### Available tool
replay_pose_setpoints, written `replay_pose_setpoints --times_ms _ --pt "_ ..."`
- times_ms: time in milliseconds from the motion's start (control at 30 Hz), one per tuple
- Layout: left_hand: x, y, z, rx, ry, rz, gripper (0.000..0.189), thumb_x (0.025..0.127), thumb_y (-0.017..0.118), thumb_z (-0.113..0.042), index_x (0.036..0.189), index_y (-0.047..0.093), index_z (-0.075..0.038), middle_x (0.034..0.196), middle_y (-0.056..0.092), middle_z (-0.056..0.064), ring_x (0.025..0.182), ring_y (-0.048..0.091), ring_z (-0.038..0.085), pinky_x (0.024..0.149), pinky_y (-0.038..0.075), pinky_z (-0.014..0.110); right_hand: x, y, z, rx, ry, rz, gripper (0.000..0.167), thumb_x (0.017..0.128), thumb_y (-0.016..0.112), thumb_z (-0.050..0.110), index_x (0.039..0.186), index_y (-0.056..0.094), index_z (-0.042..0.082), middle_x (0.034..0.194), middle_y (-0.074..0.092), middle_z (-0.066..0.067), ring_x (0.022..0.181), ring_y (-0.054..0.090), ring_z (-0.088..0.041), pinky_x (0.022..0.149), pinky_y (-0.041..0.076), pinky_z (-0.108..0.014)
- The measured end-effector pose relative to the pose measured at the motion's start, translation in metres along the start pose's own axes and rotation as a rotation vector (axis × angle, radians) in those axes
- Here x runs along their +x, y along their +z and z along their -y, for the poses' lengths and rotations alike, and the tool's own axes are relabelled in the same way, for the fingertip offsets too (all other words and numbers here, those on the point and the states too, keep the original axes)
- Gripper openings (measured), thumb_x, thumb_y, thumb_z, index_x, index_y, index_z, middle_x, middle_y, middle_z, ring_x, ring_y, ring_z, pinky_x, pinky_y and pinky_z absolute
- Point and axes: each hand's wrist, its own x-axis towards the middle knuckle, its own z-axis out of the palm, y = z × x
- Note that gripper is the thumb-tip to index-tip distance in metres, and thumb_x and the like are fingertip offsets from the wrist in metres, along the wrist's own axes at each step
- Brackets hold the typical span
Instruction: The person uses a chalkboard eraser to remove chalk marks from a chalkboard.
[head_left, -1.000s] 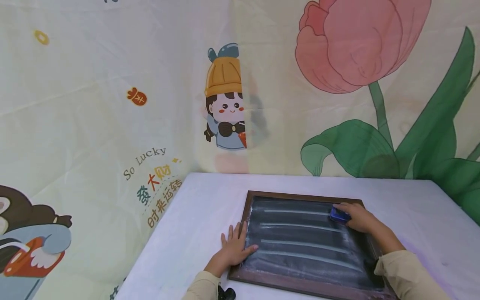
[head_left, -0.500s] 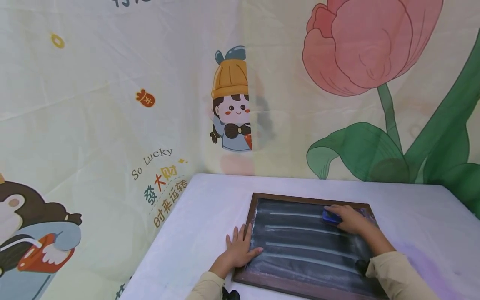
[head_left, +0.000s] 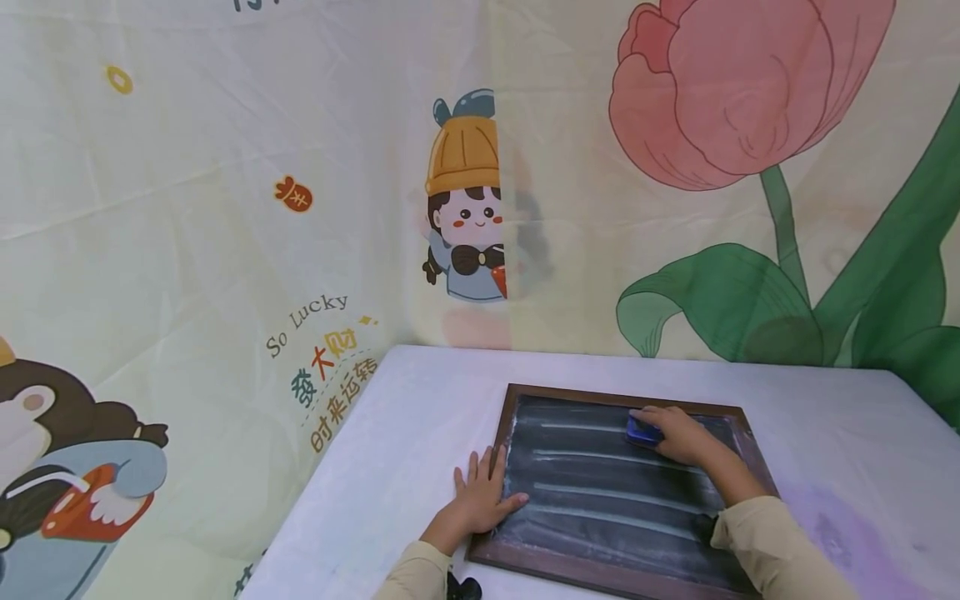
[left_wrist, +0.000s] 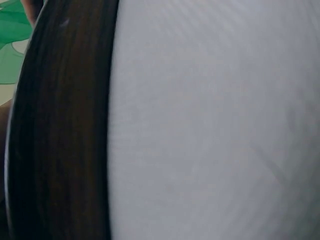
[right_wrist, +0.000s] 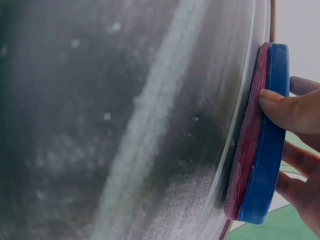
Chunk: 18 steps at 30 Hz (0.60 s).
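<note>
A framed chalkboard (head_left: pixel 600 467) lies on the table, marked with several white chalk lines running across it. Near its top edge my right hand (head_left: pixel 678 435) grips a blue board eraser (head_left: pixel 643 430). In the right wrist view the eraser (right_wrist: pixel 270 145) shows a blue back and a pink felt face against the board, with thumb and fingers pinching its sides. My left hand (head_left: pixel 477 500) rests with fingers spread on the board's left frame, the thumb over the black surface. The left wrist view holds mostly the dark wooden frame (left_wrist: pixel 75 120) beside white tabletop.
The white tabletop (head_left: pixel 420 400) surrounds the board, with a purple smudge (head_left: pixel 840 533) at the right. A small black object (head_left: pixel 465 588) sits by the left sleeve. Behind the table hangs a printed cloth (head_left: pixel 562 167) with a large tulip and cartoon figures.
My right hand has slid the eraser leftward along the board's top edge. The left hand keeps its place on the frame. The head view has shifted slightly.
</note>
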Motion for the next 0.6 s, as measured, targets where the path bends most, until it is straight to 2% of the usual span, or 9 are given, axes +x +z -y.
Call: replay_pose_setpoints --times_ms 600 --pt "0.002 0.001 0.000 0.004 -0.005 -0.003 0.087 0.086 0.044 -0.059 0.147 0.011 -0.006 0.149 0.016 0.024 0.137 0.008 0.046 0.102 0.008 0.066 0.015 0.006 0.013 0.022 -0.014 0.032 0.058 0.071 0.063 -0.008 0.128 0.051 0.000 0.126 0.049 -0.028 0.109 0.045 -0.049 0.083 0.042 -0.057"
